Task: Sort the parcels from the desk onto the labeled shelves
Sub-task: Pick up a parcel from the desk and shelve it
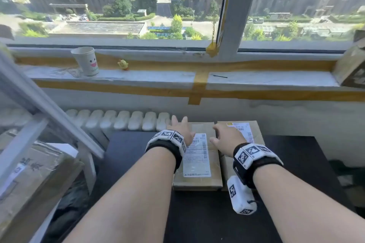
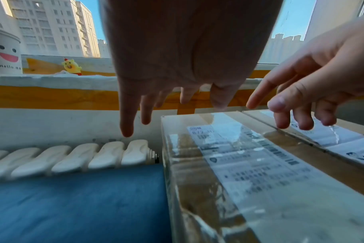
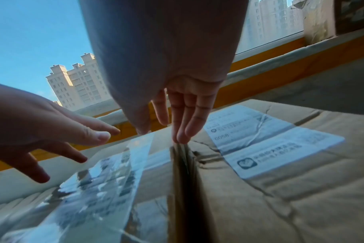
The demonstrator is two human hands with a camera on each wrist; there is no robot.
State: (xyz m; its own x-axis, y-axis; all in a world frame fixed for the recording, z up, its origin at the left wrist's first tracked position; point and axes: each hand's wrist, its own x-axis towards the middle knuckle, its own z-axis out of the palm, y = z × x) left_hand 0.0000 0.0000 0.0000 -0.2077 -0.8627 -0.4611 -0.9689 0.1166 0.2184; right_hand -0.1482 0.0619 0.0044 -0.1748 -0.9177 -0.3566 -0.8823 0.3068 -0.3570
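Two taped cardboard parcels lie side by side on the dark desk (image 1: 128, 154). The left parcel (image 1: 197, 163) (image 2: 249, 172) (image 3: 114, 189) carries a long white label; the right parcel (image 1: 254, 136) (image 2: 343, 143) (image 3: 280, 180) has one too. My left hand (image 1: 180, 128) (image 2: 156, 102) hovers over the left parcel's far left corner, fingers spread and holding nothing. My right hand (image 1: 223, 136) (image 3: 183, 118) points straight fingers down at the gap between the parcels, its fingertips (image 3: 179, 139) at the seam. Each hand also shows in the other's wrist view: the right hand (image 2: 312, 90), the left hand (image 3: 41, 131).
A white radiator (image 1: 118, 122) runs behind the desk under the taped windowsill. On the sill stand a paper cup (image 1: 87, 61), a small yellow toy (image 1: 123, 64) and, at the right end, a box (image 1: 351, 65). A metal shelf frame (image 1: 39, 104) with a labelled box (image 1: 29, 173) is at left.
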